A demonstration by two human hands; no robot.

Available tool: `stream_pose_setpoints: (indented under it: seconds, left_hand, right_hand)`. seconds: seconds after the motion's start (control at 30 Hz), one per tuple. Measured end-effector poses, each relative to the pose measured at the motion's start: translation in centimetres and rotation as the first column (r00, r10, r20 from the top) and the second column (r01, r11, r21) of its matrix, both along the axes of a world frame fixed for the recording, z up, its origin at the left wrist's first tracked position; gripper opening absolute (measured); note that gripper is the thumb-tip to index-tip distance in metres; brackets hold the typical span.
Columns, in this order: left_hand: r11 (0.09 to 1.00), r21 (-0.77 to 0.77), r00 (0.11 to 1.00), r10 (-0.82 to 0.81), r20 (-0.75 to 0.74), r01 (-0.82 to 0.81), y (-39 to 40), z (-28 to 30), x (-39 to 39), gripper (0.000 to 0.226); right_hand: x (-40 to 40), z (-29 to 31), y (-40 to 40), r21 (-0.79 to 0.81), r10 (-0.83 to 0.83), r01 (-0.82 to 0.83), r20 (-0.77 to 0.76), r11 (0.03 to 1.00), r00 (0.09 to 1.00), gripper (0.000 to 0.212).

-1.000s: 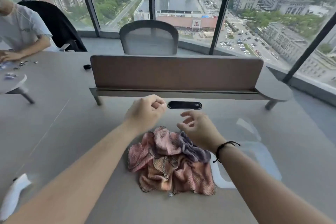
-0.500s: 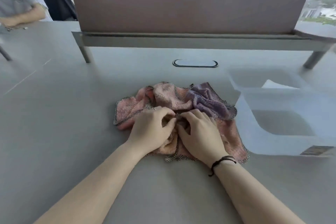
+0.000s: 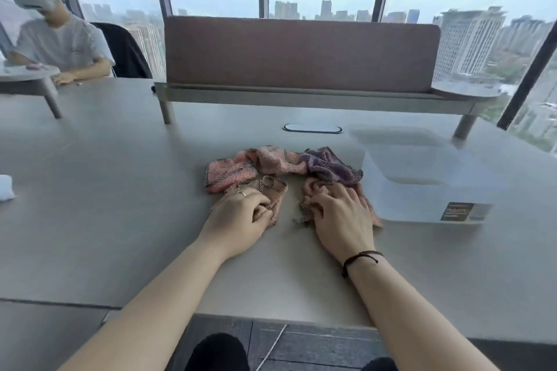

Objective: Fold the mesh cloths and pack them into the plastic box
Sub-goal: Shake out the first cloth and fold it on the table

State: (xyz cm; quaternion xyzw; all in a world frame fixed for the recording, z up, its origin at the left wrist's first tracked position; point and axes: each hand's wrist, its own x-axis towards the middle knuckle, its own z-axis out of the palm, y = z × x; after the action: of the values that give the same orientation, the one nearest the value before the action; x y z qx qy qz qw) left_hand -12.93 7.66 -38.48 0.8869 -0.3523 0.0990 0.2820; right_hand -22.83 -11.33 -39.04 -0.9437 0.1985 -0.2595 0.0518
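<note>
A crumpled heap of mesh cloths (image 3: 271,164), pink with one purple piece (image 3: 328,167) on its right, lies on the grey desk in front of me. My left hand (image 3: 238,217) is closed on a pink cloth at the heap's near left. My right hand (image 3: 340,214) presses and grips pink cloth at the near right. A strip of bare desk shows between the two hands. The translucent plastic box (image 3: 422,190) stands open just right of the heap, and it looks empty.
A brown divider screen on a raised shelf (image 3: 301,54) runs across the desk behind the heap, with a cable slot (image 3: 312,128) before it. A person in a white shirt (image 3: 60,45) sits at far left. A white object (image 3: 6,187) lies at the left edge.
My hands came down from above the heap onto it and gripped the cloth, then drew apart, splitting the near part of the heap. The view also tilted up.
</note>
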Motion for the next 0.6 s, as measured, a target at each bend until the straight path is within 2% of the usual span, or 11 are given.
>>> stream_pose_setpoints:
  seconds: [0.2, 0.33, 0.43, 0.6]
  left_hand:
    - [0.992, -0.108, 0.994, 0.077, 0.075, -0.068, 0.2, -0.1, -0.1, 0.032]
    - [0.974, -0.192, 0.993, 0.109, -0.045, -0.116, 0.3, -0.1, 0.6, 0.026]
    - [0.973, -0.213, 0.994, 0.076, -0.076, -0.090, 0.5, -0.1, 0.5, 0.032]
    - [0.963, -0.267, 0.999, 0.029, -0.026, -0.035, 0.4, -0.3, 1.0, 0.035]
  right_hand:
    - [0.5, -0.9, -0.4, 0.024, -0.045, 0.044, 0.046, 0.999, 0.998, 0.024]
    - [0.7, -0.9, -0.3, 0.033, -0.025, 0.023, 0.070, 0.999, 0.997, 0.029]
    - [0.4, -0.3, 0.1, 0.001, 0.039, -0.040, 0.119, 0.999, 0.992, 0.020]
    - [0.0, 0.4, 0.9, -0.081, 0.208, -0.210, -0.029, 0.974, 0.978, 0.040]
